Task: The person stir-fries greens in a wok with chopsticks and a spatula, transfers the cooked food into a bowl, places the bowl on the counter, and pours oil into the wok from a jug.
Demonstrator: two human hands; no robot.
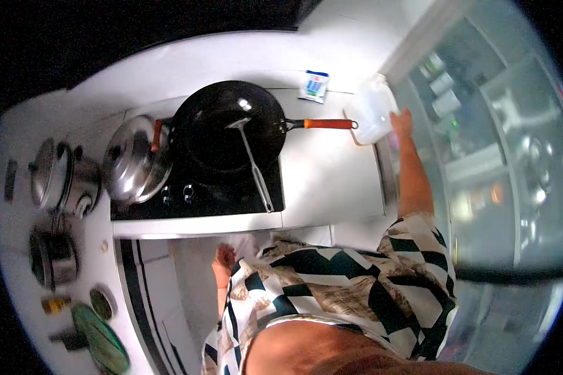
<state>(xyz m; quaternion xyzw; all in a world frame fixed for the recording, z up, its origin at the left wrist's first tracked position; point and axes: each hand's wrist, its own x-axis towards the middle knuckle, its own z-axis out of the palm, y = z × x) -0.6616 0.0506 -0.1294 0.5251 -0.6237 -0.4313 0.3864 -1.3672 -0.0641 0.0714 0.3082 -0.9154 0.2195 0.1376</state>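
Observation:
My right hand (403, 123) is at the right end of the counter, its fingers closed on the edge of a translucent white plastic container (370, 115). My left hand (224, 257) hangs low in front of the counter, fingers curled beside a pale, blurred, see-through item (245, 245) that looks like a plastic bag. A black wok (216, 140) with an orange handle rests on the black stove (222, 194). In the wok leans a metal spatula (253, 165), its handle reaching over the stove's front edge.
A blue and white packet (314, 86) lies by the back wall. Left of the wok is a shiny metal lid (134, 162). Pots (53, 257) and a green oval item (100, 339) stand on the left counter. A glass-fronted cabinet (481, 169) borders the right.

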